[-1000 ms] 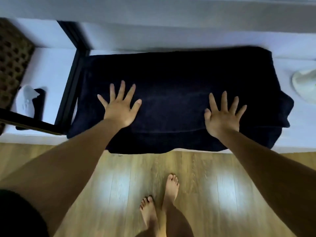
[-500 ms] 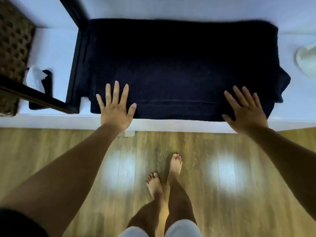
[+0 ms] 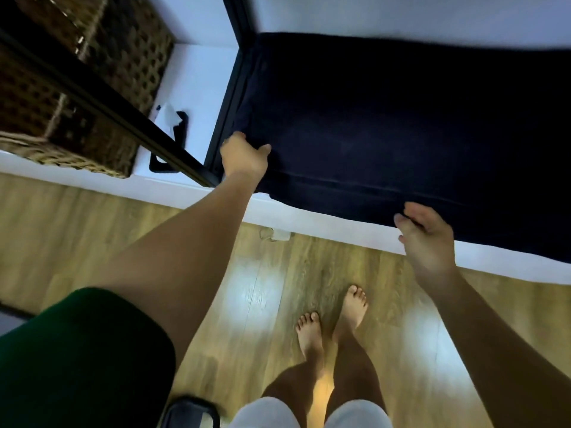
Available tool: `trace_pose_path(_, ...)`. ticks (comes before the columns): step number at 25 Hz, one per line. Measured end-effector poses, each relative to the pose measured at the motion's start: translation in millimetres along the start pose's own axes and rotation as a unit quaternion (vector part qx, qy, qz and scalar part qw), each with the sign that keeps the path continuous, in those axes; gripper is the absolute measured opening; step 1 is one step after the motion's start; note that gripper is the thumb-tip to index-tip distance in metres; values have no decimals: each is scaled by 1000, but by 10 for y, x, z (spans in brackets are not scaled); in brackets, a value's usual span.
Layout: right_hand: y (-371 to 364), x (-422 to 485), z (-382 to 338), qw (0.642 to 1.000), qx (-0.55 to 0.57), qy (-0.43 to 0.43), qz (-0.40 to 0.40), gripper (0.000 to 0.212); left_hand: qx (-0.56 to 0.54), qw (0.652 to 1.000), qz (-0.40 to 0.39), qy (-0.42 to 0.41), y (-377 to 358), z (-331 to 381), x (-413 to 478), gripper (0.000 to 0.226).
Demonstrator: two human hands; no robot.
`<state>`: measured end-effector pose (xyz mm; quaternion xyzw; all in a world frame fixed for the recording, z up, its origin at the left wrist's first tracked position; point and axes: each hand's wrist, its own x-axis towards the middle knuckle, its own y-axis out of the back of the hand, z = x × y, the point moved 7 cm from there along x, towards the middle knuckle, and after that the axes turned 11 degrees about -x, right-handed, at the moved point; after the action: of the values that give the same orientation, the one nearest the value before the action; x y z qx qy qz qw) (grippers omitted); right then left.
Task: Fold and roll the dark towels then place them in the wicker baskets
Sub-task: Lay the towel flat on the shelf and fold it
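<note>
The left hand is curled over the near left corner of the dark towel, thumb on top and fingers tucked out of sight at the edge, so it appears to pinch the cloth there. The right hand is loosely spread, fingers slightly bent and blurred, at the towel's near edge; whether it touches the cloth cannot be told.

The one towel lies flat and folded on the white worktop, its near edge close to the worktop's front lip, a hem line running across near that edge. Just beside its left edge stands a black frame post, and a black bar slants in front of the space to the left. Behind that bar sits one brown wicker basket, and between basket and post lies a small black object with a white piece on it. Below are the wooden floor and two bare feet.
</note>
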<state>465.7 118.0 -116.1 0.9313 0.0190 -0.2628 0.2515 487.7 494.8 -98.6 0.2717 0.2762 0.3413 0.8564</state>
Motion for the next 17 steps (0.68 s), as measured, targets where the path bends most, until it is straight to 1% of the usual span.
trace_pose_path(3, -133, 27, -83, 986, 152, -48, -40, 26, -113, 991, -31, 67, 29, -73, 4, 41)
trace_pose_path(5, -280, 7, -139, 971, 217, -76, -68, 22, -162, 982, -43, 86, 86, -85, -18, 38)
trace_pose_path(7, -434, 7, -149, 948, 277, -127, -89, 16, -232, 968, -48, 88, 151, -49, -40, 16)
trace_pose_path(8, -482, 29, -148, 932, 312, -157, -93, 18, -262, 958, -54, 100, 169, -21, -76, 13)
trace_pose_path(9, -496, 61, -142, 915, 348, -184, -91, 24, -276, 952, -68, 112, 173, 4, -120, 20)
trace_pose_path(10, -491, 97, -137, 899, 377, -205, -84, 32, -271, 950, -88, 130, 155, -22, -144, 34)
trace_pose_path(11, -470, 123, -135, 887, 397, -220, -77, 41, -247, 951, -115, 149, 135, -27, -203, 44)
trace_pose_path(12, -438, 138, -127, 880, 408, -233, -65, 48, -216, 952, -142, 164, 111, -51, -237, 45)
trace_pose_path(13, -409, 152, -112, 875, 414, -246, -52, 54, -203, 951, -159, 173, 110, -65, -271, 40)
trace_pose_path(14, -381, 162, -102, 871, 415, -258, -41, 57, -216, 946, -159, 182, 132, -81, -294, 33)
trace_pose_path(15, -355, 185, -110, 870, 410, -272, -32, 58, -266, 932, -149, 197, 162, -88, -308, 31)
trace_pose_path(16, -319, 224, -132, 870, 402, -285, -24, 55, -345, 903, -141, 214, 172, -83, -304, 33)
trace_pose_path(17, -271, 264, -152, 866, 402, -297, -16, 50, -443, 855, -143, 229, 142, -64, -297, 32)
